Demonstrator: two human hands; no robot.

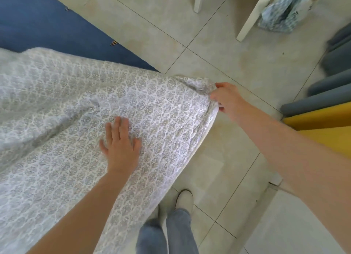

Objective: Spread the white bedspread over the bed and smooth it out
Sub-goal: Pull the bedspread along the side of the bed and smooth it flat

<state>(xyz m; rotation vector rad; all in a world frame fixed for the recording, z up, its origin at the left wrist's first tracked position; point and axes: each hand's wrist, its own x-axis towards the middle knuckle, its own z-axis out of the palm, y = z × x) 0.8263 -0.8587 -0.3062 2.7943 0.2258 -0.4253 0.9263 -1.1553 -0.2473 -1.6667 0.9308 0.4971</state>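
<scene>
White quilted bedspread with a grey medallion pattern point(66, 121) lies across the bed, whose blue sheet point(38, 26) shows at the far edge. Left hand point(119, 145) rests flat on the fabric, fingers straight and slightly apart. Right hand point(226, 100) pinches the bedspread's corner (fingers clamped on the bunched fabric) above the beige tiled floor point(218, 45).

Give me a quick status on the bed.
Left hand flat on bedspread. Right hand pinches its corner. Fold left of the flat hand. Blue mattress still bare beyond.
</scene>
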